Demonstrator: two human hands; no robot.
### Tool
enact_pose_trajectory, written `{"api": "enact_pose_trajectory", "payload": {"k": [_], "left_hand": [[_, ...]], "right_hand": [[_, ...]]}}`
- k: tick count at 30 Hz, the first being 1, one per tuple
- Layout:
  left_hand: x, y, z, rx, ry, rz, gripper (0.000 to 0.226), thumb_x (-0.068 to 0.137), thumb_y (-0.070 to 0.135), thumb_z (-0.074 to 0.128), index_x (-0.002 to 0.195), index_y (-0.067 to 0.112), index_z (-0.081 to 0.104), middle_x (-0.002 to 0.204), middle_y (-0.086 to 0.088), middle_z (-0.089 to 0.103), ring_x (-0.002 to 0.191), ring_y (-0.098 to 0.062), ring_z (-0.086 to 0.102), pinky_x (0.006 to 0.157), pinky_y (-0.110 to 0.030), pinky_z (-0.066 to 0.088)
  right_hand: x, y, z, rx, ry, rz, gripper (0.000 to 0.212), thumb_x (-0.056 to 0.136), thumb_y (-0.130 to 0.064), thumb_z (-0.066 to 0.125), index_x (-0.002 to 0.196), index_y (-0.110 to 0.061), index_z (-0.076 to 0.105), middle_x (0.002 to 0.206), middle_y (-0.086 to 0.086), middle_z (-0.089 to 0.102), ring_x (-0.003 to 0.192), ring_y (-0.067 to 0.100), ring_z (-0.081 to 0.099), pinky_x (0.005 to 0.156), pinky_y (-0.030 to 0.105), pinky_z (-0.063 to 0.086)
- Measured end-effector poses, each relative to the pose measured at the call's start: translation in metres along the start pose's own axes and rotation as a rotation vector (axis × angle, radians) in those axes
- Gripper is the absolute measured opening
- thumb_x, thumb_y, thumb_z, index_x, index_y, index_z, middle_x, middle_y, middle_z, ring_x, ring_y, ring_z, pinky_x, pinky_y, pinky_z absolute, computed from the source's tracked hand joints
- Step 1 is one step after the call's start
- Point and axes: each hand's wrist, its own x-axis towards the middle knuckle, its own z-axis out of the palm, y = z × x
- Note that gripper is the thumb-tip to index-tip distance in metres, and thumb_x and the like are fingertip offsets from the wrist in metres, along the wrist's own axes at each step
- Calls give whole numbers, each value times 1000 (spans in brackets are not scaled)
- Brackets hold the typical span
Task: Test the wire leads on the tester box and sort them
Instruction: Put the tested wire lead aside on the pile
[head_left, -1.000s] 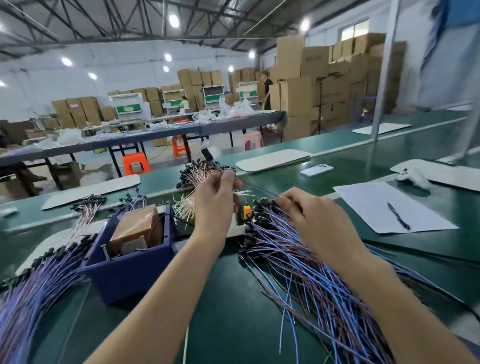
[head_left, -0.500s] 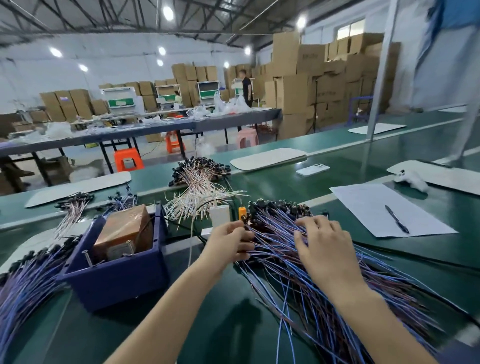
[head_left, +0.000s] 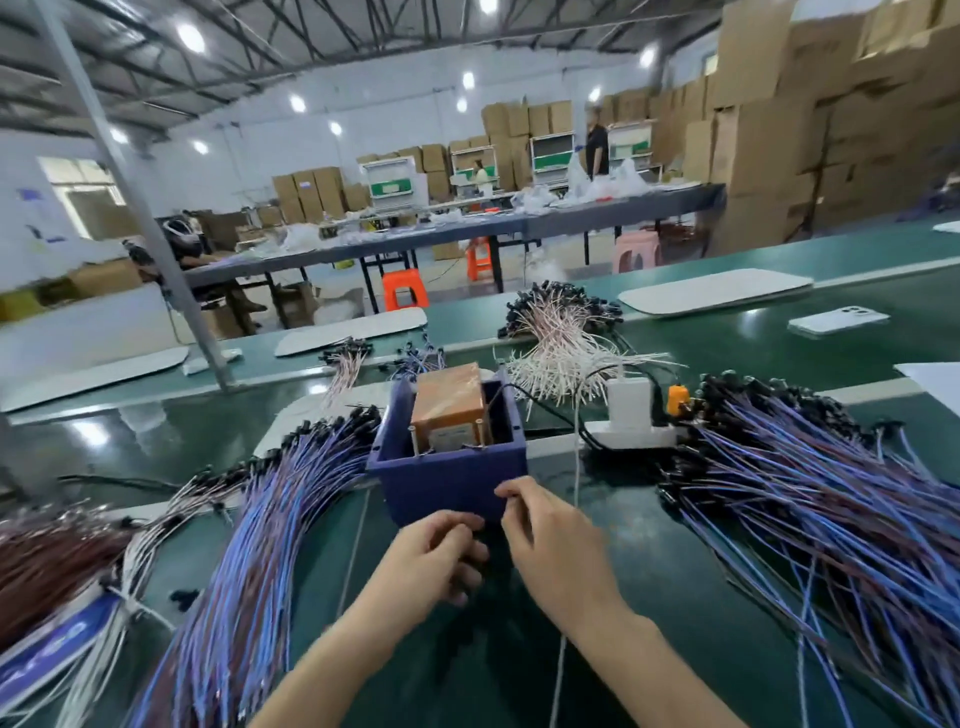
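The dark blue tester box (head_left: 447, 483) stands on the green bench straight ahead, with a brown taped transformer (head_left: 449, 402) and upright metal pins inside. My left hand (head_left: 436, 556) and my right hand (head_left: 550, 545) are close together just in front of its near wall, fingers curled. Between them they hold a wire lead (head_left: 475, 527), of which only a small dark piece shows. A big fan of blue and purple leads (head_left: 810, 493) lies to the right, and another such pile (head_left: 270, 519) to the left.
White leads with black ends (head_left: 561, 343) lie behind the box. A white power strip with an adapter (head_left: 631, 434) sits right of the box. Brown leads (head_left: 47, 561) lie far left. A phone (head_left: 836, 319) is at the back right, and a metal post (head_left: 140, 208) rises at the left.
Both hands left the right-hand pile of blue leads and came together in front of the tester box. My head turned left, so the box is now central.
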Motion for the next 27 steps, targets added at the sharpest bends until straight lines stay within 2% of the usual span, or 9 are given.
{"api": "enact_pose_trajectory", "payload": {"k": [5, 9, 12, 16, 19, 23, 27], "left_hand": [[7, -15, -86, 151, 227, 76, 21, 105, 6, 47, 103, 13, 66, 71, 3, 72, 56, -9, 63, 46, -21, 46], [30, -20, -145, 433, 544, 141, 20, 104, 10, 49, 105, 13, 68, 82, 0, 71, 67, -15, 60, 60, -29, 46], [44, -20, -171, 703, 662, 180, 18, 103, 20, 49, 104, 18, 67, 89, 2, 68, 76, -14, 61, 66, -32, 44], [69, -16, -180, 995, 642, 127, 26, 103, 26, 50, 114, 10, 69, 111, -16, 66, 102, -33, 59, 89, -42, 48], [81, -15, -179, 1171, 578, 20, 29, 104, 32, 49, 120, 15, 67, 119, -14, 65, 111, -35, 58, 91, -43, 49], [91, -17, -177, 1170, 567, -77, 23, 103, 33, 51, 113, 21, 68, 114, -8, 70, 107, -30, 62, 88, -41, 50], [98, -22, -179, 990, 636, -121, 20, 103, 28, 49, 110, 17, 65, 107, -7, 66, 99, -29, 59, 84, -39, 45]], "right_hand": [[7, 6, 31, -28, -204, 60, 21, 103, -32, 45, 117, -40, 58, 96, -12, 72, 84, 11, 65, 66, 28, 40], [12, 15, 34, 100, -221, 136, 21, 102, -25, 47, 104, -42, 60, 78, -12, 70, 69, 6, 64, 68, 32, 54], [11, 16, 36, 102, -226, 137, 23, 101, -24, 48, 102, -43, 60, 76, -13, 69, 67, 6, 64, 68, 32, 55], [12, 20, 38, 159, -215, 153, 27, 100, -21, 50, 96, -46, 58, 72, -13, 69, 65, 4, 64, 60, 26, 52], [11, 21, 37, 205, -217, 165, 29, 101, -19, 49, 94, -45, 59, 72, -12, 69, 61, 4, 63, 51, 18, 45], [11, 21, 37, 248, -214, 175, 29, 101, -18, 49, 94, -44, 60, 73, -15, 69, 59, 3, 61, 48, 13, 40], [11, 22, 37, 260, -214, 174, 30, 101, -18, 49, 92, -45, 60, 79, -25, 67, 60, 2, 62, 47, 12, 39]]}}
